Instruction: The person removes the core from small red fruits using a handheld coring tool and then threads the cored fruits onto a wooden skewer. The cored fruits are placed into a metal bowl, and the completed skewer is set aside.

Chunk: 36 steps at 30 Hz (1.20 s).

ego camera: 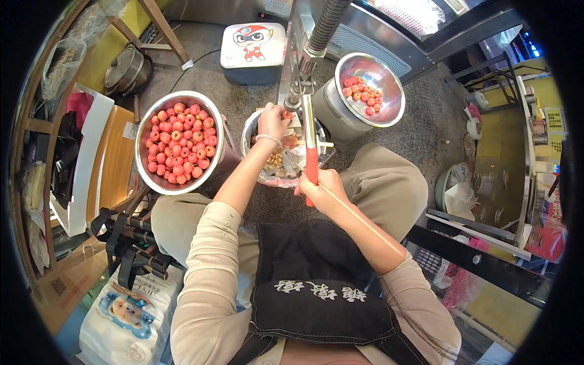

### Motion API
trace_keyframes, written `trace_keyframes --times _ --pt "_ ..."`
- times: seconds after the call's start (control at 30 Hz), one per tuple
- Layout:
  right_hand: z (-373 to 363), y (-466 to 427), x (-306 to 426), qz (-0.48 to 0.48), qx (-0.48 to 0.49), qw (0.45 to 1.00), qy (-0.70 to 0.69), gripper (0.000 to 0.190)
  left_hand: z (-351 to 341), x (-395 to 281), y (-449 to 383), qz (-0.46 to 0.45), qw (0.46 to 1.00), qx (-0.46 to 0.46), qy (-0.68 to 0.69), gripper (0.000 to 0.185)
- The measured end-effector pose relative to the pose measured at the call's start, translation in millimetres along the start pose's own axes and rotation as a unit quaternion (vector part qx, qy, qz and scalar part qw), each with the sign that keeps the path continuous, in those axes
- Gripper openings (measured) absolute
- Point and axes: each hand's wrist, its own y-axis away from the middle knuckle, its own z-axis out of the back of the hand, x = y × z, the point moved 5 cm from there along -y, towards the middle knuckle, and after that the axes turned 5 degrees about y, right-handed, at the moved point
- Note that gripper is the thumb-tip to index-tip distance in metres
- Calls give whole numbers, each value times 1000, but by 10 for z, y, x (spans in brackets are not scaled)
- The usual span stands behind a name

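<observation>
My left hand pinches a small red fruit, which looks like a hawthorn or crab apple, right at the metal tip of an upright press. The fingers partly hide the fruit. My right hand is closed around the red grip of a metal lever. A thin bamboo skewer also passes through that hand and lies along the forearm. Below both hands stands a waste bin lined with a plastic bag, holding fruit cores, paper scraps and wooden sticks.
A steel bowl full of red fruits stands at left. A tilted steel bowl with fewer fruits rests on a grey bucket at right. The press's threaded column rises beside a white-topped box. A packet lies lower left.
</observation>
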Motion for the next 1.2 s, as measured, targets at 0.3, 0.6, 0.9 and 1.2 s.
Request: trace_keyframes --times 0.3,0.6,0.9,1.2 --pt "253 304 654 33 91 981 -167 33 -14 -51 -74 -75 996 19 -51 18" --pt "396 329 762 37 123 968 -214 33 68 -171 -121 -105 994 12 -30 12" --pt "446 334 785 39 120 966 -226 37 325 -513 -337 -31 991 132 22 21" --pt "665 443 1220 174 142 932 -283 63 57 13 -286 43 971 212 99 26"
